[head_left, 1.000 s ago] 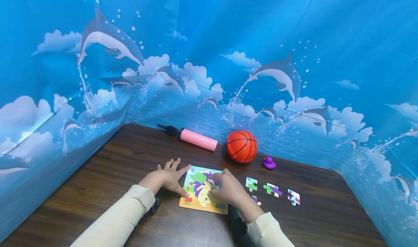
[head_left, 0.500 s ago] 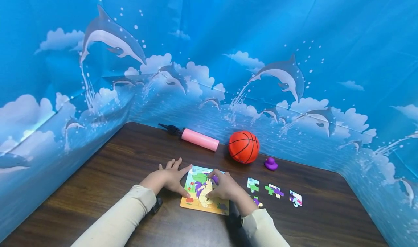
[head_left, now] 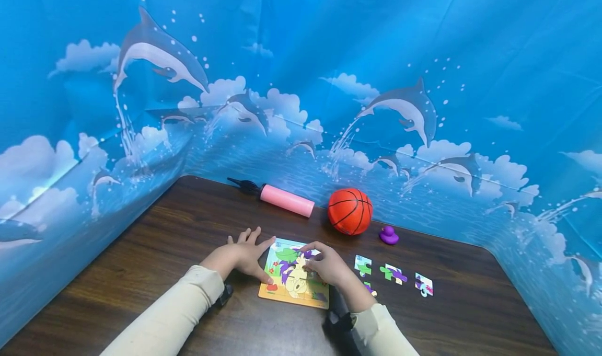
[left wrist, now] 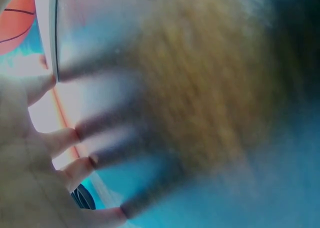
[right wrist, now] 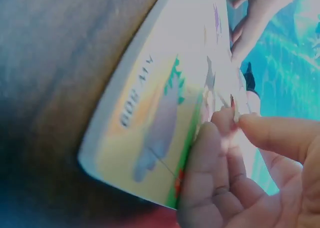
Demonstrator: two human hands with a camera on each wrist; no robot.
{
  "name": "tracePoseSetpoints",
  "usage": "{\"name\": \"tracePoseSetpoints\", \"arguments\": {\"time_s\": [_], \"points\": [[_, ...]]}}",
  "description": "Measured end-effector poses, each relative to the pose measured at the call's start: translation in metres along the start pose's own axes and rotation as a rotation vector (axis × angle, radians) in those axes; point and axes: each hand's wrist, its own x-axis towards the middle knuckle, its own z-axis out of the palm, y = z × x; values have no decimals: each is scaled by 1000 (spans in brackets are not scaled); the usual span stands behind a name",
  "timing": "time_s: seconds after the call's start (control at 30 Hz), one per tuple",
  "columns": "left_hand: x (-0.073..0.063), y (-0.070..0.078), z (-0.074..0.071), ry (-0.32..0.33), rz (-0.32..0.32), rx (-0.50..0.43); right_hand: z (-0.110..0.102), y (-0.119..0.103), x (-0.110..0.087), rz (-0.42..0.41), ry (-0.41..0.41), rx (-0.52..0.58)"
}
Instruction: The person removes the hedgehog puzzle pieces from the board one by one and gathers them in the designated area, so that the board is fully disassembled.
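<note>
A puzzle board with an orange lower edge and a purple-and-yellow cartoon animal lies on the table. My left hand rests at the board's left side, fingers spread, with the thumb over its lower left part. Straight spread fingers of that hand also show in the left wrist view. Over the board's upper right part, my right hand pinches a puzzle piece between thumb and fingers. Only the piece's thin edge shows in the right wrist view; the fingers hide most of it.
Loose puzzle pieces lie to the right, among them a green-and-purple piece and a white one. Behind stand a pink hand pump, a red basketball and a purple rubber duck. A dolphin-print curtain borders the table.
My right hand's fingers have shifted slightly over the puzzle, with the thumb moving up and away from the animal's lower body. The left hand keeps its place. The loose pieces stay put.
</note>
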Motion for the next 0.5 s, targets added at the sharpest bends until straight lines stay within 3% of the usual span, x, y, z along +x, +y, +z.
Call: {"name": "tracePoseSetpoints", "arguments": {"time_s": [0.27,0.5], "points": [[0,-1,1,6,9,-5,-11,16,-3,147,19,333],[0,-2,0,11,11,-6,-52,45,-26,193,19,406]]}}
